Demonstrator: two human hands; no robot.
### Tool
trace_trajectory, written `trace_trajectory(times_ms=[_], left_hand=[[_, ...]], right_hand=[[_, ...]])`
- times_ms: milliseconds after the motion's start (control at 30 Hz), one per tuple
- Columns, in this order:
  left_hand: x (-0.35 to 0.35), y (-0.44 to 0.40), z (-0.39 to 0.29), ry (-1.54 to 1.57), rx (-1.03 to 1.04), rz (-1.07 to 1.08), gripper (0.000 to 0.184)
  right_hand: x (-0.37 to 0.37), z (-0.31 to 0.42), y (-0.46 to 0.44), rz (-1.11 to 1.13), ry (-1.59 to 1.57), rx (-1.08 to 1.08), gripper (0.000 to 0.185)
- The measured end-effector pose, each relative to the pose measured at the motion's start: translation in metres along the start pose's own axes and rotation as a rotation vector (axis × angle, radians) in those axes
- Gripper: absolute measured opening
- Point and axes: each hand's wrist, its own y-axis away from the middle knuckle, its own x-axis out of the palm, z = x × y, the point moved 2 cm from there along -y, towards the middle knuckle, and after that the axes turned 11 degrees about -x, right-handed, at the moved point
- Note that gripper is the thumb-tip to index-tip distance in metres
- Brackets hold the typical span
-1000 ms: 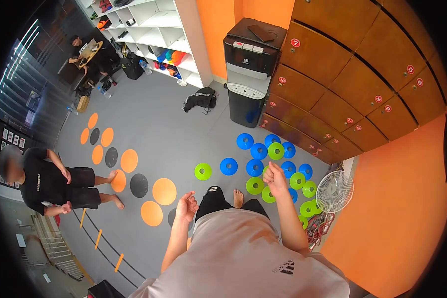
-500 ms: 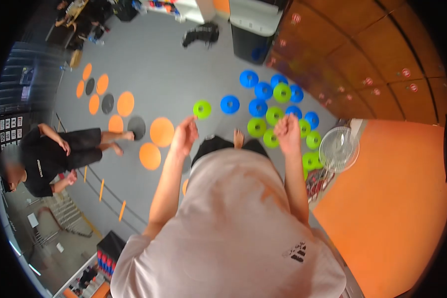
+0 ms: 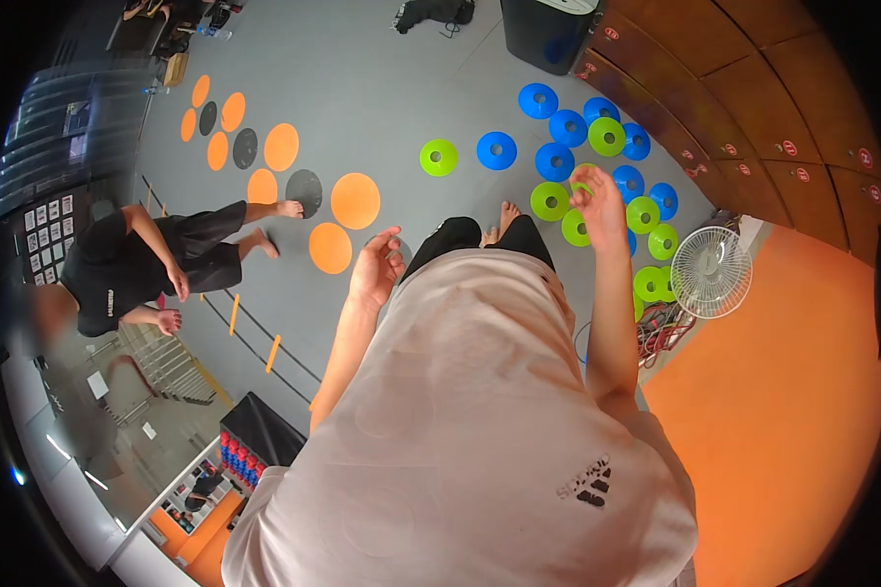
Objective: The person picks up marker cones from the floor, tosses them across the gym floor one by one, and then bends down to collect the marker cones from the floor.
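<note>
My left hand (image 3: 377, 269) is held out at waist height, empty, its fingers loosely bent and a little apart. It is nearest in view to a large orange floor disc (image 3: 331, 248). My right hand (image 3: 600, 207) is raised over the group of marker cones, fingers curved with a gap between them and nothing visibly held. Part of a green marker cone shows behind its fingers. Around it on the floor lie other green marker cones (image 3: 549, 202) and blue marker cones (image 3: 555, 161). A lone green marker cone (image 3: 439, 158) lies further left.
Orange and black discs (image 3: 303, 194) run across the grey floor at left. Another person (image 3: 117, 264) in black stands beside them. At right are a fan (image 3: 712, 273), wooden lockers (image 3: 744, 127) and an orange surface (image 3: 773, 391). A black bin (image 3: 546, 39) stands ahead.
Both hands have loosened from more closed shapes. My right hand has risen in view. The floor things have shifted up and right in view, and the other person's arms have moved.
</note>
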Motion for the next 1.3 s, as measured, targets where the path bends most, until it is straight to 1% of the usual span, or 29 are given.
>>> trace_trajectory(times_ms=[133, 233, 267, 367, 467, 567, 667, 767, 800, 900, 1000, 1033, 1067, 1133, 1167, 1200, 1267, 1300], left_hand=[[-0.007, -0.001, -0.011, -0.010, 0.025, -0.014, 0.030], [-0.008, -0.004, -0.020, 0.015, 0.046, -0.104, 0.029], [-0.018, -0.012, -0.020, 0.024, 0.048, -0.097, 0.035], [-0.030, -0.022, -0.022, 0.032, 0.000, -0.117, 0.043], [-0.033, -0.029, -0.025, 0.007, -0.038, -0.070, 0.051], [-0.032, -0.031, -0.032, 0.004, -0.027, -0.091, 0.053], [-0.045, -0.037, -0.041, -0.041, -0.031, -0.078, 0.057], [-0.050, -0.039, -0.059, -0.230, -0.087, 0.003, 0.059], [-0.052, -0.042, -0.067, -0.338, -0.129, 0.043, 0.059], [-0.058, -0.069, -0.091, -0.573, -0.158, 0.036, 0.060], [-0.062, -0.124, -0.117, -0.702, -0.242, 0.026, 0.061], [-0.065, -0.150, -0.123, -0.737, -0.267, 0.019, 0.062], [-0.076, -0.186, -0.121, -0.718, -0.285, 0.009, 0.059], [-0.096, -0.262, -0.122, -0.794, -0.300, -0.069, 0.058], [-0.113, -0.300, -0.110, -0.827, -0.324, -0.115, 0.057], [-0.130, -0.342, -0.103, -0.823, -0.295, -0.142, 0.056], [-0.161, -0.422, -0.078, -0.828, -0.279, -0.194, 0.052], [-0.172, -0.459, -0.064, -0.850, -0.280, -0.223, 0.051]], right_hand=[[0.030, -0.001, -0.004, 0.076, 0.045, -0.030, 0.033], [0.051, -0.002, 0.005, 0.096, 0.074, -0.008, 0.034], [0.052, -0.006, 0.006, 0.127, 0.086, -0.009, 0.035], [0.057, -0.011, 0.014, 0.128, 0.152, 0.056, 0.037], [0.053, -0.021, 0.010, 0.111, 0.182, 0.091, 0.040], [0.056, -0.036, -0.003, 0.117, 0.165, 0.096, 0.040], [0.071, -0.047, -0.021, 0.123, 0.169, 0.120, 0.039], [0.087, -0.064, -0.041, 0.106, 0.229, 0.154, 0.038], [0.093, -0.070, -0.048, 0.095, 0.257, 0.164, 0.038], [0.114, -0.088, -0.072, 0.089, 0.419, 0.207, 0.040], [0.119, -0.120, -0.103, 0.064, 0.554, 0.276, 0.039], [0.116, -0.135, -0.117, 0.013, 0.548, 0.306, 0.035], [0.105, -0.155, -0.129, -0.024, 0.553, 0.339, 0.035], [0.080, -0.201, -0.174, -0.083, 0.614, 0.423, 0.036], [0.061, -0.229, -0.197, -0.111, 0.671, 0.500, 0.037], [0.041, -0.262, -0.225, -0.133, 0.751, 0.562, 0.043], [-0.018, -0.330, -0.276, -0.096, 0.896, 0.608, 0.044], [-0.057, -0.366, -0.300, -0.036, 1.072, 0.670, 0.044]])
